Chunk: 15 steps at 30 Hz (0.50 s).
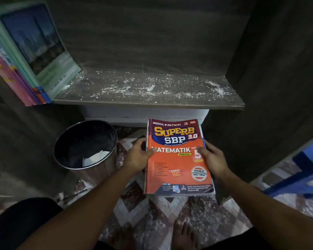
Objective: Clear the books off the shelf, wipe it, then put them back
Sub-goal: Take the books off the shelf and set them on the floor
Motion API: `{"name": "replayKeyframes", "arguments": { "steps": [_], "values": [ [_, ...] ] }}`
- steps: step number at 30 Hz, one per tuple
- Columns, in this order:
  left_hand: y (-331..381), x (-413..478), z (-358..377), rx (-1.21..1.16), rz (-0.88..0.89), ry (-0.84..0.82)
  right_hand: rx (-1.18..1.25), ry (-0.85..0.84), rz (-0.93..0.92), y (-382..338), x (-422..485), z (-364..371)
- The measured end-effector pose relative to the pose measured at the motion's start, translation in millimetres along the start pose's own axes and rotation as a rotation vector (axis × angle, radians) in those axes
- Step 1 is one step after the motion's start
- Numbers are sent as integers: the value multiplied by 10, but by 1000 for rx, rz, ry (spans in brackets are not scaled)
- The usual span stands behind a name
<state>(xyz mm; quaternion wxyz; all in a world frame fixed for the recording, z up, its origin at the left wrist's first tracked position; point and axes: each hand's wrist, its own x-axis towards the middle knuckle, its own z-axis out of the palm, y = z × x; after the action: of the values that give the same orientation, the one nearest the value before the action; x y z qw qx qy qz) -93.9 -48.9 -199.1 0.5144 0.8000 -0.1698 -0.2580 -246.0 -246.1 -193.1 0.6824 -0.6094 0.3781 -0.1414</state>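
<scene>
An orange maths workbook (177,159), on top of a small stack of books, is held flat below the shelf. My left hand (138,156) grips the stack's left edge, thumb on the cover. My right hand (213,159) grips its right edge, thumb on the cover. The dark wooden shelf (152,101) above is strewn with white dust and crumbs. Several books (31,51) lean against the shelf's left side, a green-covered one facing out.
A shiny metal bin (85,145) with crumpled white paper inside stands on the floor left of my hands. A blue chair frame (300,174) is at the right. The patterned floor (152,213) lies below, my bare feet at the bottom edge.
</scene>
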Motion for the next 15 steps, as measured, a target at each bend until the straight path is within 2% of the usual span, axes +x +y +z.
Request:
{"name": "replayKeyframes", "arguments": {
  "steps": [15],
  "values": [
    [-205,395,207,75,-84,-33,-84,24,118,265,382,17]
  ]
}}
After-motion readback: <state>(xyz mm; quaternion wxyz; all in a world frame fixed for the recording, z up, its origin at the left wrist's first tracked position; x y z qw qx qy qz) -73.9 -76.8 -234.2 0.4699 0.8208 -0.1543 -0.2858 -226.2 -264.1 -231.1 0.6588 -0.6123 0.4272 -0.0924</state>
